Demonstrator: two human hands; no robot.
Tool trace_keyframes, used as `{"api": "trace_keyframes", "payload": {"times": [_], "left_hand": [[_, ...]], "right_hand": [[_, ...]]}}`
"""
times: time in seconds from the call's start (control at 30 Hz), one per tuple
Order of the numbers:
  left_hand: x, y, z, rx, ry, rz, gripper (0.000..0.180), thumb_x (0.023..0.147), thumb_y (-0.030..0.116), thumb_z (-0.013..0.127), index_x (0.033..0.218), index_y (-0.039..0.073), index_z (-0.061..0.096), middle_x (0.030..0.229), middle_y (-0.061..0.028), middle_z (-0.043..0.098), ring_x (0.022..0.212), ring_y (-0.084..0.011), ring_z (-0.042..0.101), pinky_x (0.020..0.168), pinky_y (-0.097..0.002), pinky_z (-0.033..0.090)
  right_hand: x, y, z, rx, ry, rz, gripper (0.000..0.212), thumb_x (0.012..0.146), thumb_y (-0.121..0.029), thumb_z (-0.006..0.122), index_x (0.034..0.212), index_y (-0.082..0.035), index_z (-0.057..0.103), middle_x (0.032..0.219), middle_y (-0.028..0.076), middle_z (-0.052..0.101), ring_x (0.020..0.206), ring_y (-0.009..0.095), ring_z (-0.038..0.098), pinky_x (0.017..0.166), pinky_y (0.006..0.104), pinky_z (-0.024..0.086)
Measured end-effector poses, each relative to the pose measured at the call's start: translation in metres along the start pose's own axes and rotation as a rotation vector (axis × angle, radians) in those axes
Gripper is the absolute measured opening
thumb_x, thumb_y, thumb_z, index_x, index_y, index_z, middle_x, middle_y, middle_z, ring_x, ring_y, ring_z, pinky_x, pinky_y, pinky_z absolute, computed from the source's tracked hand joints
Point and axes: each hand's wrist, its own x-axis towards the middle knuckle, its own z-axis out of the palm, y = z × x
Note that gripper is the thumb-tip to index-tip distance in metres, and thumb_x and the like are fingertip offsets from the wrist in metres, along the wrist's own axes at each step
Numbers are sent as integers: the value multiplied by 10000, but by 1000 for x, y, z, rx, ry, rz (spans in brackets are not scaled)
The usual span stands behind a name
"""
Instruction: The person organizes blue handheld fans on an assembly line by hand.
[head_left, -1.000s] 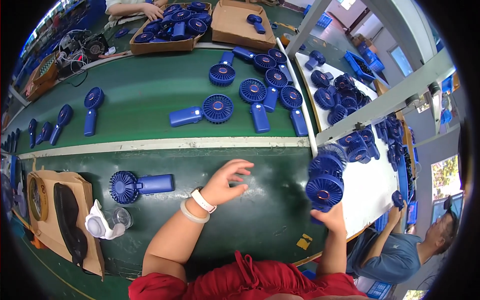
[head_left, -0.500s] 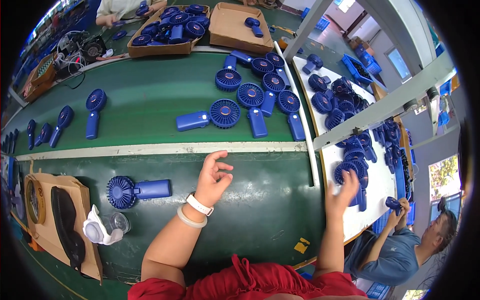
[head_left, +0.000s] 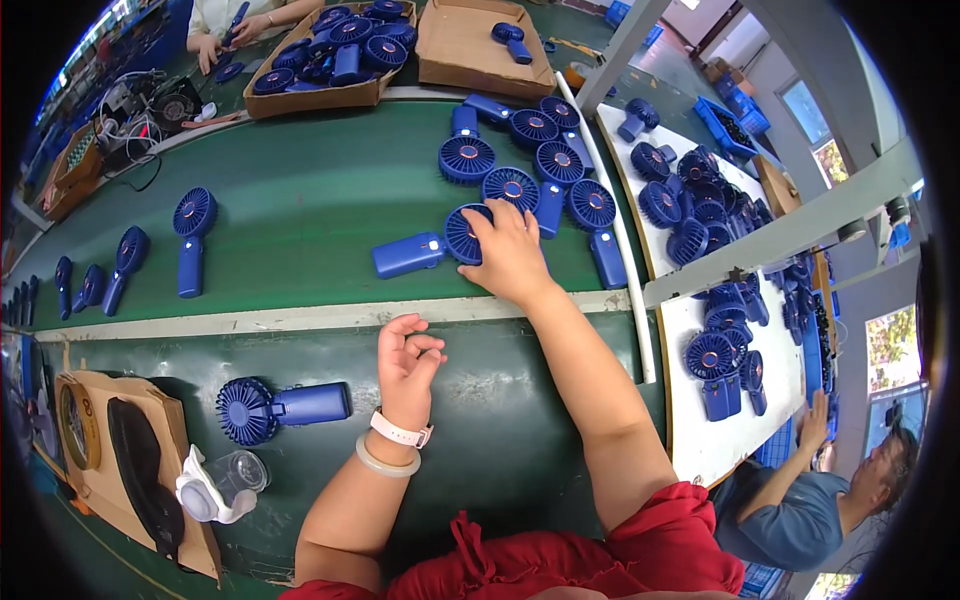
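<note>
On the green belt, my right hand reaches over a dark blue handheld fan, thumb and fingers round its round head. The fan's handle points left. Behind and beside this hand lie several more blue handheld fans; my palm hides part of one. My left hand, with a white watch and a pale bangle at the wrist, hovers near the belt's front rail. Its fingers are loosely bent and apart, with nothing in them. Left of it, another handheld fan lies on the green table.
Cardboard trays stand at the back, one heaped with fans. A white table at right holds many fans beside a metal frame. Left lie a cardboard piece, tape and a clear cup. Co-workers sit across and at right.
My right hand has swung left from the white table onto a fan on the belt, which has shifted slightly. My left hand stays nearly in place. The co-worker at right has raised a hand.
</note>
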Motion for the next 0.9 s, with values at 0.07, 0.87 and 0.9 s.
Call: {"api": "trace_keyframes", "payload": {"times": [0.07,0.87,0.9], "left_hand": [[1,0,2,-51,70,-53,394,793,-70,471,1154,66,397,1053,-67,455,812,-137,533,720,-272,470],[1,12,-3,-540,-515,-403,558,882,256,555,1342,75,298,1150,-123,489,937,-249,587,798,-402,500],[1,8,-6,-602,-545,-403,557,887,257,545,1349,77,290,1146,-126,492,937,-254,587,794,-405,500]], "right_hand": [[-5,2,-12,188,33,2,720,516,-164,802,1172,-97,511,1252,183,409,1155,352,432,980,450,345],[-88,9,21,1063,202,346,350,805,69,543,1139,-22,490,988,39,534,817,76,531,695,197,442],[-88,10,22,1057,164,356,341,801,70,542,1128,-18,499,989,42,536,810,76,531,691,197,443]]}}
